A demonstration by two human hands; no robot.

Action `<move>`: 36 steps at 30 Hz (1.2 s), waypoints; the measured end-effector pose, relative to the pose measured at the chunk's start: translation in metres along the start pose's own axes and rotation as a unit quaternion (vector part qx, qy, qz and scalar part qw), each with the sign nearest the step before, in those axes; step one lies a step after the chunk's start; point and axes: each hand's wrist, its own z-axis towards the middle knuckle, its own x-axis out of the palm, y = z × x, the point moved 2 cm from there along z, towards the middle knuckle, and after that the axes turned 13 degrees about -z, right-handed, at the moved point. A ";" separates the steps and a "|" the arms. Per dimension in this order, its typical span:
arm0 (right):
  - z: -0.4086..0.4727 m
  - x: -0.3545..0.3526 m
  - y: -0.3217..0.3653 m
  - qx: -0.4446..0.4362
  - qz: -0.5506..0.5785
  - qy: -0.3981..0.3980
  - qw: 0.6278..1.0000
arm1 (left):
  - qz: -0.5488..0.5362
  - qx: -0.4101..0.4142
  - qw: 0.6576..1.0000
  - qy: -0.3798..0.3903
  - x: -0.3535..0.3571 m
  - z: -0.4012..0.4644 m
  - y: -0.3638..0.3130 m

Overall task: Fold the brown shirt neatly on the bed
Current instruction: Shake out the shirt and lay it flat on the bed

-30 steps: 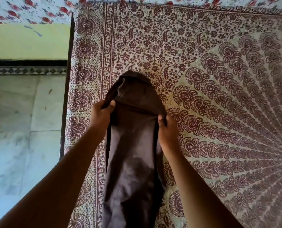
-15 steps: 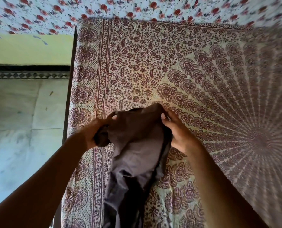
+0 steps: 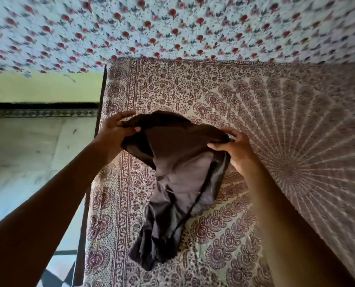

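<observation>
Between left hand (image 3: 115, 133) and right hand (image 3: 237, 151), both gripping: brown shirt (image 3: 176, 172), above bed (image 3: 255, 112).

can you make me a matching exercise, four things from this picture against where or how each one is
Things:
1. left hand
2. right hand
3. brown shirt
4. flowered cloth

Places or states:
A. beyond the bed's far edge
B. held at the top, lower end crumpled on the bedspread
C. grips the shirt's right edge
D. grips the shirt's left edge

Pairs: 1-D, 2-C, 3-B, 4-A
</observation>
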 end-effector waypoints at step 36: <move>-0.370 -0.308 0.128 -0.226 -0.273 -0.290 0.889 | 0.484 0.455 0.748 0.021 0.199 -0.323 -0.199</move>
